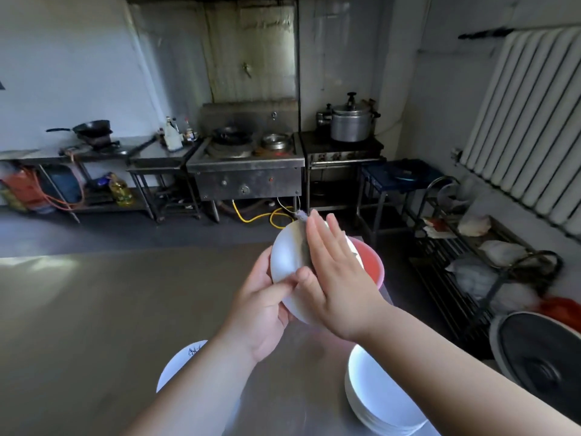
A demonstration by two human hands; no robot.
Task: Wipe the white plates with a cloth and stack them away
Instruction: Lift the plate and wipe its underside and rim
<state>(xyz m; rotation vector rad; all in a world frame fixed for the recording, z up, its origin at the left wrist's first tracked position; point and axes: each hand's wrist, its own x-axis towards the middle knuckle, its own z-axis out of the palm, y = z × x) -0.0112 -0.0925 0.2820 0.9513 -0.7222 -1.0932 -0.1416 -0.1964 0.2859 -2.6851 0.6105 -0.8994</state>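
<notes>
The big counter [110, 309] lies under both grips, and a stack of plates [383, 401] sits nearer the body than the right grip [336, 278]. The left grip [264, 306] curls round the edge of one white plate [284, 262], tipped up. The right grip is flat, pressing the small cloth [303, 240] on it; best to rub all over while the left grip holds tight.

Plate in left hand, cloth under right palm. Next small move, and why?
Probably slide the right hand with the cloth leftward across the plate. The left hand grips the tilted plate by its lower edge. The flat right hand presses the cloth on the plate's right part only, and the left part shows bare. Stacking can wait.
</notes>
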